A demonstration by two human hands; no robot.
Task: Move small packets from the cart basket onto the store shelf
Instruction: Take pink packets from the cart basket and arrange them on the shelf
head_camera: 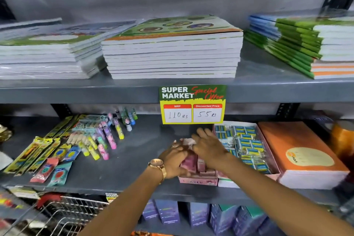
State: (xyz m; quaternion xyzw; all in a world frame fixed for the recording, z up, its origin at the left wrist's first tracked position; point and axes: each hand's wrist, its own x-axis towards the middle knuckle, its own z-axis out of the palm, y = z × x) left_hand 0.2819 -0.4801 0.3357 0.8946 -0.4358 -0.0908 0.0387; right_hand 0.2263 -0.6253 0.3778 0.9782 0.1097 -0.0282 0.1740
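Small pink packets [191,165] stand in a pink display box [198,181] on the grey middle shelf [134,161]. My left hand [173,161], with a gold watch on the wrist, curls around the packets at the box's left side. Spread flat, palm down, my right hand [207,147] lies over the packets at the back of the box. A pale pink packet [188,141] shows between the two hands. The wire cart basket [63,214] is at the lower left, and what it holds is blurred.
Left on the same shelf lie colourful stick tubes [107,136] and flat carded packs [44,157]. To the right are a tray of blue-yellow boxes [247,143] and an orange notebook stack [304,157]. A price sign [192,104] hangs above. Notebook stacks [172,51] fill the upper shelf.
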